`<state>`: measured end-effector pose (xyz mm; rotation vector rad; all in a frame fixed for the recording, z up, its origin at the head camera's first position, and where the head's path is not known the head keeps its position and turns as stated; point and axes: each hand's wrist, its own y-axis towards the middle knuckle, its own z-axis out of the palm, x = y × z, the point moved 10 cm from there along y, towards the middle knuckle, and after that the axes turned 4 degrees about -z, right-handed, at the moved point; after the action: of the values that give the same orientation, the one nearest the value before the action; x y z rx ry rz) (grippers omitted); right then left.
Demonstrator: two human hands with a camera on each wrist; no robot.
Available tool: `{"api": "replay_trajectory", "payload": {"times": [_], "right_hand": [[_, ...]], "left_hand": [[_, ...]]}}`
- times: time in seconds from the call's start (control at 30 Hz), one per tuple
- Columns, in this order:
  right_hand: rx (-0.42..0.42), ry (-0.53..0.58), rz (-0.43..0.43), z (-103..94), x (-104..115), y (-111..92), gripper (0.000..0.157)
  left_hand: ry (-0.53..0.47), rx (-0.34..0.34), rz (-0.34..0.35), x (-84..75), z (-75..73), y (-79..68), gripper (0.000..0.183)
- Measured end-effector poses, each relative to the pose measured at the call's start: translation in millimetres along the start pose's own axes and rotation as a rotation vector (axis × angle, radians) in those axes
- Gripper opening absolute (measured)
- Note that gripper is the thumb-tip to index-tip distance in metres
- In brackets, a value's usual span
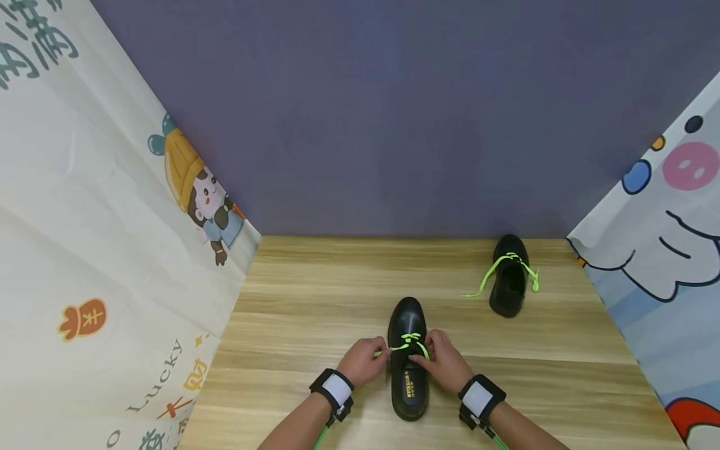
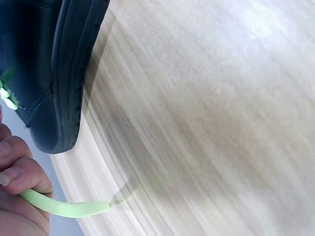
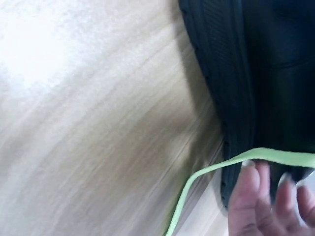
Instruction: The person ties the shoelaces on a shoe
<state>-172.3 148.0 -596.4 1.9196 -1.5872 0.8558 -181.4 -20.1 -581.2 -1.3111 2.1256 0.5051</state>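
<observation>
A black lace-up shoe [image 1: 407, 316] lies on the wooden surface between the two hands, its toe pointing away from me. Bright green shoelace [image 1: 410, 338] runs through its eyelets. On the shoe's left side my left hand [image 1: 364, 360] pinches one lace end; in the left wrist view a short flat tail of lace [image 2: 74, 209] sticks out past the curled fingers. My right hand [image 1: 447, 364] is at the shoe's right side, thumb and fingers spread around the other lace. The right wrist view has that lace [image 3: 211, 168] crossing at the fingertips and trailing down.
A second black shoe [image 1: 509, 306] with loose green laces stands farther back on the right. Behind the wooden surface [image 1: 315, 275] rises a dark purple-grey panel [image 1: 360, 125]. Printed white sheets flank both sides, the left sheet [image 1: 112, 237] and the right sheet [image 1: 664, 237].
</observation>
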Motion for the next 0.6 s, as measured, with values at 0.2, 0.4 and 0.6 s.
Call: {"api": "replay_trajectory", "payload": {"times": [0.2, 0.4, 0.6], "right_hand": [[0.075, 0.048, 0.021, 3.9, -6.5, -3.4, 0.037], [0.145, 0.108, -0.040, 2.8, -5.9, -4.3, 0.032], [0.212, 0.208, -0.037, -8.7, -9.7, -2.6, 0.023]], "left_hand": [[-0.014, -0.001, -0.011, 0.0, -4.7, -0.3, 0.015], [-0.003, -0.003, 0.008, -2.2, -9.5, -0.8, 0.018], [0.019, 0.014, 0.030, 0.3, -15.4, -0.4, 0.029]]}}
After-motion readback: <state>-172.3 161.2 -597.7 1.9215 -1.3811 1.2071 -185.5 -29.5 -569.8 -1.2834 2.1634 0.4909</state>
